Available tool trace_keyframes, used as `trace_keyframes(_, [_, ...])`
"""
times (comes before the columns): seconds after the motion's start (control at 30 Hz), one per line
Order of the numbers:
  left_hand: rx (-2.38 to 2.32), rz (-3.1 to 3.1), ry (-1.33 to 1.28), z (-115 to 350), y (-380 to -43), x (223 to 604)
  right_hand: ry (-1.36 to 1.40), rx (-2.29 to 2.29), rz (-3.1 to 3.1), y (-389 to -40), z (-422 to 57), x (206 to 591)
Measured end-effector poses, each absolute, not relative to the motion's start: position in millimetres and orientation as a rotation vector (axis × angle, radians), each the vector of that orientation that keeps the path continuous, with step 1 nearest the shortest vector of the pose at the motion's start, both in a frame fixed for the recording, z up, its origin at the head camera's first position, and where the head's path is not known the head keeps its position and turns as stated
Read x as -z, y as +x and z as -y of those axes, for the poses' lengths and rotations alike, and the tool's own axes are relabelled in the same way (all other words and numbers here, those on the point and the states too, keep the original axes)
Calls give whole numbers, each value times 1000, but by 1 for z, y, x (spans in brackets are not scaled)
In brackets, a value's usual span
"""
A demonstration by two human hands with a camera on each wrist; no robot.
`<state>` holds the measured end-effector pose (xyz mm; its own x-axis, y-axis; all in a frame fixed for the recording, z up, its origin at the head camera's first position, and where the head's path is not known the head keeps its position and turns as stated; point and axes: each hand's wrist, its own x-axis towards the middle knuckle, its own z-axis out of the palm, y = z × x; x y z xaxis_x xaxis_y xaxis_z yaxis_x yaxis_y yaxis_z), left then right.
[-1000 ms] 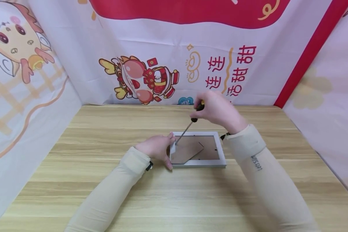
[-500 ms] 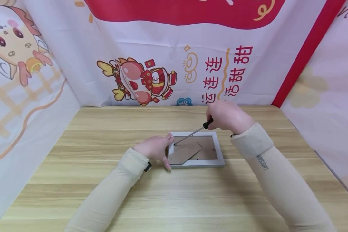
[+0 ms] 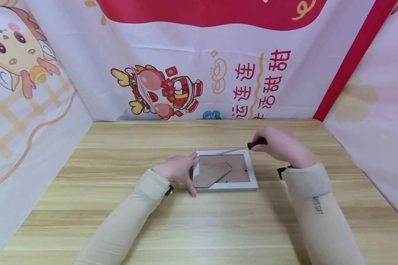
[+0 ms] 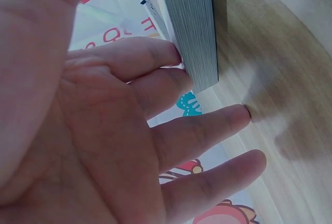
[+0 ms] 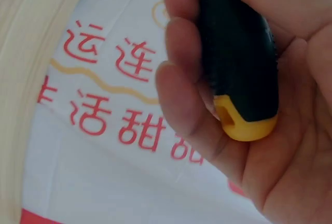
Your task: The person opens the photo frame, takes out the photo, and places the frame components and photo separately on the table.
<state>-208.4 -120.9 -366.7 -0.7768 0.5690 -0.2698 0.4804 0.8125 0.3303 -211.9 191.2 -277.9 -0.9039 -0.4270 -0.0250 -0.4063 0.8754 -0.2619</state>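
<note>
A silver-white picture frame (image 3: 254, 176) lies back up on the wooden table, its brown backing board (image 3: 240, 173) and stand leg (image 3: 210, 173) showing. At the frame's left end my left hand (image 3: 177, 168) holds it, thumb by the near corner and fingertips by the far one. In the left wrist view two fingertips touch the frame's side (image 4: 192, 32), while two other fingers stretch out free. My right hand (image 3: 282, 145) grips a black and yellow screwdriver (image 5: 241, 63). Its thin shaft (image 3: 233, 150) slants low over the far side of the frame, tip near the inner edge.
The wooden table (image 3: 136, 228) spreads around the frame. Behind it hangs a white printed cloth (image 3: 179, 40) with red characters and a cartoon figure. Cloth walls also stand at left (image 3: 53, 110) and right (image 3: 378, 147).
My right hand has moved right and lower, tilting the screwdriver from steep to nearly flat. Its tip has shifted from the frame's left inner side to the far side. My left hand stays put.
</note>
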Motion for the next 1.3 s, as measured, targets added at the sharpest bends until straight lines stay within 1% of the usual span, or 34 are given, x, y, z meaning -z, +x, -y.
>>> trace_keyframes(0.3, [-314, -2643, 775, 119, -210, 370, -659, 614, -3036, -219, -233, 304])
trace_keyframes(0.43, [-320, -2639, 790, 118, -210, 369, -576, 697, -3063, -227, -250, 315])
trace_keyframes(0.7, [-310, -2650, 780, 117, -211, 365, -390, 698, -3102, -238, -282, 322])
trace_keyframes(1.03, [-313, -2637, 778, 117, -210, 364, -166, 685, -3081, -235, -319, 334])
trace_keyframes(1.3, [-307, -2642, 782, 117, -209, 365, -44, 699, -3038, -234, -336, 344])
